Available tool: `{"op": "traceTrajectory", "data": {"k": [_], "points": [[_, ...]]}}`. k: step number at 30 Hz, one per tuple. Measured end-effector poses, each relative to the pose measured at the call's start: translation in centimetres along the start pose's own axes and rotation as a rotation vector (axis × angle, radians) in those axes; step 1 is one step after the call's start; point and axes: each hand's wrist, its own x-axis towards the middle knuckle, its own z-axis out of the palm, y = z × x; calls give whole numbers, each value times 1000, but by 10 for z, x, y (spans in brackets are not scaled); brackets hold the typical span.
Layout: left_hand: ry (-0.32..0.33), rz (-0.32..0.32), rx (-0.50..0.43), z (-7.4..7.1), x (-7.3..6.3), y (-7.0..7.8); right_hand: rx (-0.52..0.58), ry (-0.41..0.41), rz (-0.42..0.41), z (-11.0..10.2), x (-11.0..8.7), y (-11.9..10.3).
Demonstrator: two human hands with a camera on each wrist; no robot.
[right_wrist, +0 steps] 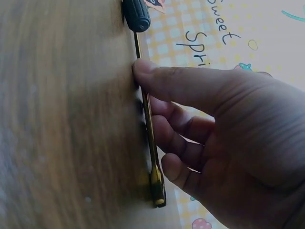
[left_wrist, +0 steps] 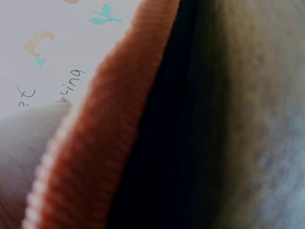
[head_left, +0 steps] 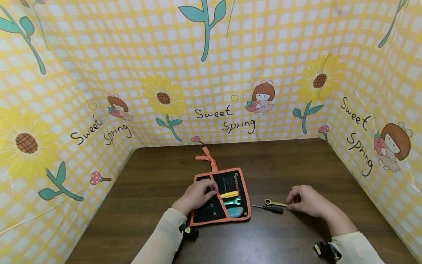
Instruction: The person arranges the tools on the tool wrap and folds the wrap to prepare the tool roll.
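Head view, counter point(head_left: 158, 176): dark brown with a wood-grain surface and a soft sheen near the front edge.
Pouch point(head_left: 205, 213): flat, roughly square black fabric bound in orange trim, lying open on the counter left of the wrench point(head_left: 277, 204); a knotted orange strap point(head_left: 207, 158) trails from its far edge.
Pocketed tools: a yellow handle point(head_left: 229, 194), a shiny green open-ended spanner point(head_left: 233, 201) and a rounded teal piece point(head_left: 235, 212), side by side behind an orange-edged pocket.
Left hand point(head_left: 196, 194): reaches across the pouch, back upward, thumb and forefinger together, pinching the pocket's trim; close up, that edge is ribbed, though the left wrist view is blurred.
Right hand point(head_left: 308, 201): comes in from the right, thumb and forefinger clamped on the wrench, other fingers bent.
Wrench: slim, gold-coloured metal with a ring end pointing toward the pouch; cannot tell whether it touches the counter.
Screwdriver point(head_left: 273, 209): black handle, thin shaft, lying just beside the wrench.
Cloth point(head_left: 184, 47): wrinkled yellow-and-white check with printed sunflowers.
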Motion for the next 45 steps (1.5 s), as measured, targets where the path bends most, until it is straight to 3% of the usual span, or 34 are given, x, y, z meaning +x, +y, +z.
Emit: {"op": "traceTrajectory", "data": {"k": [11,22,32,41,45], "points": [[-2,5,-6,-1,-1,0,-21,3,75,1,0,4],[15,28,-9,0,0,-1,-8,45,82,-3,1,6],[11,23,-21,0,-1,-2,6,27,112,-2,1,4],[20,20,-43,0,-1,-1,-24,112,131,-9,6,-3],[17,21,-56,2,-1,1,-12,95,150,-11,9,-5]]}}
